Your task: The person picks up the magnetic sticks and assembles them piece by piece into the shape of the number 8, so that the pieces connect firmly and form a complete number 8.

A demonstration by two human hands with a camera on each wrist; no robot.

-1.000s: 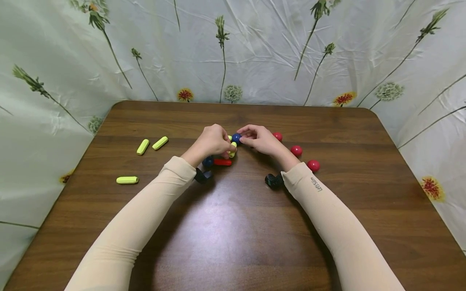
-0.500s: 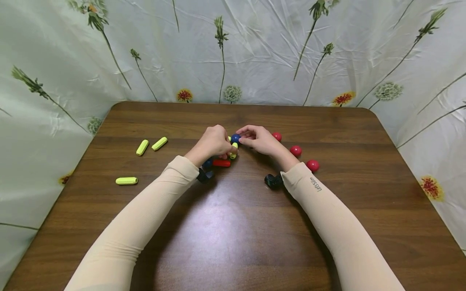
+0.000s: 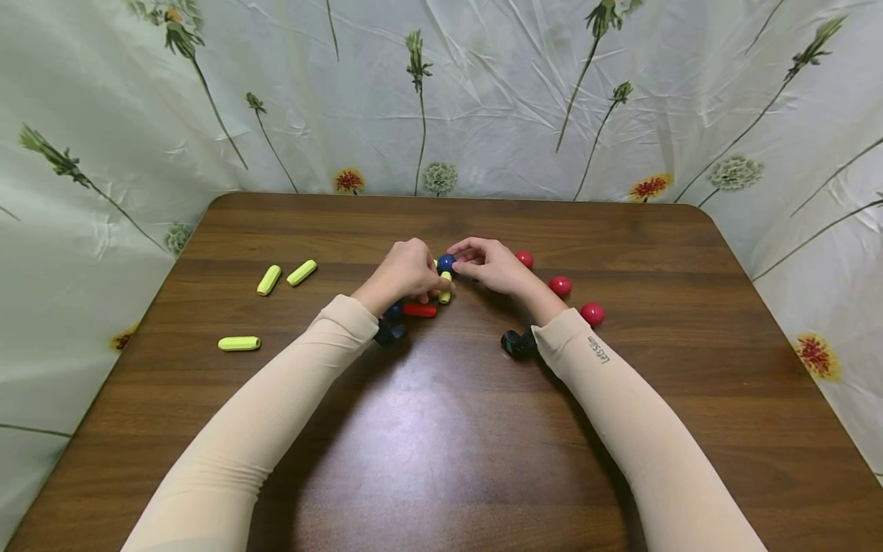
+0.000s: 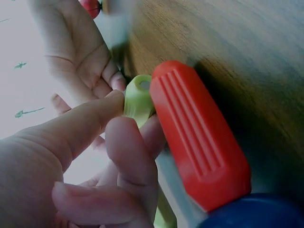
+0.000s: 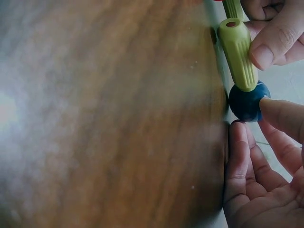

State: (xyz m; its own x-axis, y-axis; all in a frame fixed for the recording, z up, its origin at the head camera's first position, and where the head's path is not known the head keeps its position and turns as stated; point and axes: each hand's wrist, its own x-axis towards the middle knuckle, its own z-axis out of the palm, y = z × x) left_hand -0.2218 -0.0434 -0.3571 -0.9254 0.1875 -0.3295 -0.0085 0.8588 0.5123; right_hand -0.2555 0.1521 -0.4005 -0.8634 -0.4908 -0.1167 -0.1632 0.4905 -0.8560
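My right hand [image 3: 493, 264] holds a blue ball [image 3: 446, 263] between thumb and fingers. A yellow-green ribbed rod [image 5: 237, 57] meets this ball at one end, and my left hand [image 3: 405, 268] pinches it. The rod's free end has a round inset, seen in the left wrist view. Another yellow-green rod [image 3: 435, 263] runs from the ball behind my left fingers, mostly hidden. Just below the left hand lies a red ribbed rod [image 4: 199, 137], joined or touching at one end to a second blue ball [image 4: 254, 213], which my left wrist partly covers in the head view.
Three red balls [image 3: 561, 287] lie in a slanting row by the right forearm. On the left are three loose yellow-green rods [image 3: 240, 343]. Black wrist cameras [image 3: 517, 343] sit under both wrists. A flowered cloth [image 3: 510, 100] hangs behind the wooden table [image 3: 621, 238].
The pinched yellow-green rod has swung slightly, its near end shifting right, and my left hand has moved a little with it. The right hand stays in place on the blue ball.
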